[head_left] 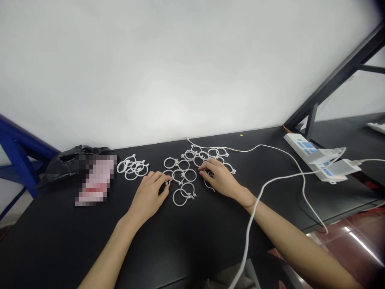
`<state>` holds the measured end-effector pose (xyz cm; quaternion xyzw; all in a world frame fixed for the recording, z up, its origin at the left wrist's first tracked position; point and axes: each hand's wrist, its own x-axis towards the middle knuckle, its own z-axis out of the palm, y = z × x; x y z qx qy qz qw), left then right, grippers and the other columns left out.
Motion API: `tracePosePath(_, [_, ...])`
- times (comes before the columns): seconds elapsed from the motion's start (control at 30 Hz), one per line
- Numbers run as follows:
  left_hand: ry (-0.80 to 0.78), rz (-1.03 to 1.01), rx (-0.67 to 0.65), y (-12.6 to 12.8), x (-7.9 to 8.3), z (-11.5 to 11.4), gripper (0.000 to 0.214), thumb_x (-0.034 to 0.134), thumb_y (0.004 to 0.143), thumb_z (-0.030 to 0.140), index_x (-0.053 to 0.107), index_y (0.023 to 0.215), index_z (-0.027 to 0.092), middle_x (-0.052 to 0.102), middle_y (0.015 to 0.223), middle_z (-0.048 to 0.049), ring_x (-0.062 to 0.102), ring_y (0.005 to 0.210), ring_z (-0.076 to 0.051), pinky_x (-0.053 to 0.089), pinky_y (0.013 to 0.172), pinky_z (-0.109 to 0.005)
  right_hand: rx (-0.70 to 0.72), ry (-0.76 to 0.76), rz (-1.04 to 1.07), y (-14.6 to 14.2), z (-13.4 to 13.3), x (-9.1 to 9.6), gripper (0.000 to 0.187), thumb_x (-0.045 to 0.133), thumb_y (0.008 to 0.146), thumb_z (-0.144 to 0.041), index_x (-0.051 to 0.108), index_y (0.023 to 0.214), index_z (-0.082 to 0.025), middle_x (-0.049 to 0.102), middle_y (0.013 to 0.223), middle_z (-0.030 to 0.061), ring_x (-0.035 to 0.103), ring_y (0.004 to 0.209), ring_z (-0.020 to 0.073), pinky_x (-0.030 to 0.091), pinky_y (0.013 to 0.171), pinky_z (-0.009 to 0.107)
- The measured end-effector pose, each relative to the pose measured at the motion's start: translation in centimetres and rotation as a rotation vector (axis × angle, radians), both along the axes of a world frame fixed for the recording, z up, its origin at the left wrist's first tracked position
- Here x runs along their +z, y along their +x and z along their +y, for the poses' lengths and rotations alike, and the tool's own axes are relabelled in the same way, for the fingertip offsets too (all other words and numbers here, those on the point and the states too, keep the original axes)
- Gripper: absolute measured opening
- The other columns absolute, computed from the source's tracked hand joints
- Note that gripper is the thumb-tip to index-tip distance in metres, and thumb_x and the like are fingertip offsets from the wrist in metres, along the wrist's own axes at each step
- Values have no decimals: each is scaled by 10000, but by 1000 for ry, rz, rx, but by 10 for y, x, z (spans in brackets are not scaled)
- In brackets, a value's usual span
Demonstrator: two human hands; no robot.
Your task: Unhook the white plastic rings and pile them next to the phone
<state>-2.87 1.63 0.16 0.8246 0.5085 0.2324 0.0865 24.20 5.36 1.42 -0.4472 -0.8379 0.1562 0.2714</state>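
Note:
Several white curtain rings with small clip-like eyelets lie spread and overlapping on the black table. My left hand is at the left edge of this spread, its thumb and index finger closed around the eyelet of one curtain ring. My right hand rests palm down over the rings on the right side, partly covering a few of them. Its fingers are bent and slightly apart, and no ring shows clearly between them. A separate small heap of the same rings sits left of my left hand.
A black plastic bag and a blurred pink packet lie at the left. At the right stands a white power strip with plugged-in adapters. A white cable runs across my right forearm. Behind the table rises a pale wall.

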Motion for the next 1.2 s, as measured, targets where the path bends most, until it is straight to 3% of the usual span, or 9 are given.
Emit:
tracePosePath(0.23, [0, -4, 22, 1, -3, 0, 136, 568, 929, 285, 629, 1032, 220, 650, 941, -21, 574, 876, -208, 451, 811, -370, 1, 13, 0, 1, 0, 0, 96, 574, 932, -214, 650, 988, -196, 628, 974, 72, 600, 914, 206, 502, 825, 370])
tracePosePath(0.37, [8, -1, 59, -1, -3, 1, 129, 608, 909, 345, 644, 906, 221, 617, 824, -3, 571, 798, -199, 441, 745, -341, 6, 30, -4, 1, 0, -1, 98, 572, 934, -217, 651, 987, -196, 629, 962, 70, 603, 900, 204, 506, 816, 370])
tracePosePath(0.67, [90, -17, 43, 5, 6, -6, 126, 536, 927, 259, 634, 858, 220, 620, 784, 16, 564, 663, -153, 419, 651, -297, 24, 181, -11, -4, -2, 4, 170, 525, 958, -233, 631, 1086, -200, 629, 995, 108, 586, 924, 245, 495, 816, 425])
tracePosePath(0.87, [230, -106, -65, 23, 14, -17, 154, 488, 971, 263, 626, 944, 201, 699, 824, -14, 599, 675, -147, 452, 696, -302, 180, 288, 3, -30, -24, 14, 274, 561, 950, -346, 580, 1186, -210, 655, 1067, 105, 598, 963, 229, 492, 863, 400])
tracePosePath(1.07, [319, -169, -95, 27, 9, -17, 181, 446, 996, 247, 602, 922, 192, 683, 748, -5, 608, 645, -139, 466, 664, -287, 212, 209, 146, -59, -33, 10, 178, 456, 1000, -290, 587, 1076, -197, 670, 906, 80, 622, 807, 183, 526, 744, 323])
tracePosePath(1.2, [313, -184, -62, 25, 12, -17, 142, 486, 990, 296, 571, 944, 193, 666, 758, -5, 599, 662, -142, 462, 658, -284, 176, 169, 249, -60, -33, 6, 157, 439, 1012, -274, 582, 1049, -218, 662, 864, 51, 631, 786, 155, 538, 721, 283])
